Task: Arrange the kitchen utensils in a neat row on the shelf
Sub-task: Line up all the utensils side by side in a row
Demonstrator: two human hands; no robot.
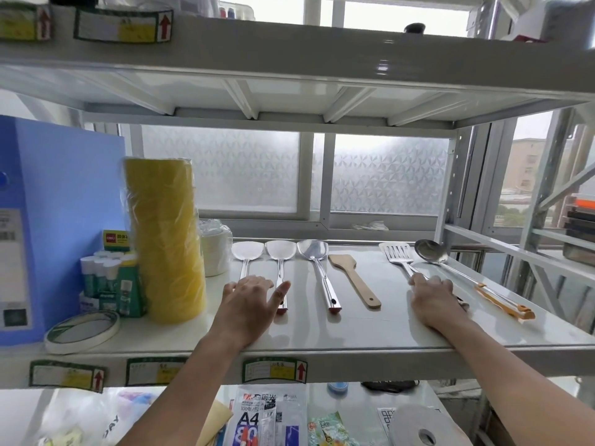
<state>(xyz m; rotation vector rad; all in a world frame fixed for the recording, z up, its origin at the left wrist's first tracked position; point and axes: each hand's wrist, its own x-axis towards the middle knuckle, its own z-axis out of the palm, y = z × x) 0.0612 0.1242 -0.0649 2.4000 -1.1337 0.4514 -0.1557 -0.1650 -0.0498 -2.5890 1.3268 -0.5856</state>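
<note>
Right hand [433, 302] closed on handle of slotted turner [397, 254]; left hand [251, 297] open, resting flat over leftmost spatula [245, 252] handle. Step in hand: aligning right-side pieces on shelf [354, 336]. Next, probably: turning slotted turner and ladle [431, 252] parallel to wooden spatula [354, 278].

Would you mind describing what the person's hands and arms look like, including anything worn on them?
Both arms are bare from the bottom of the picture to the fingertips: no sleeves, gloves, watch or bracelets show. The left hand and the right hand carry no visible rings, and their fingernails look short and unpainted.
</note>
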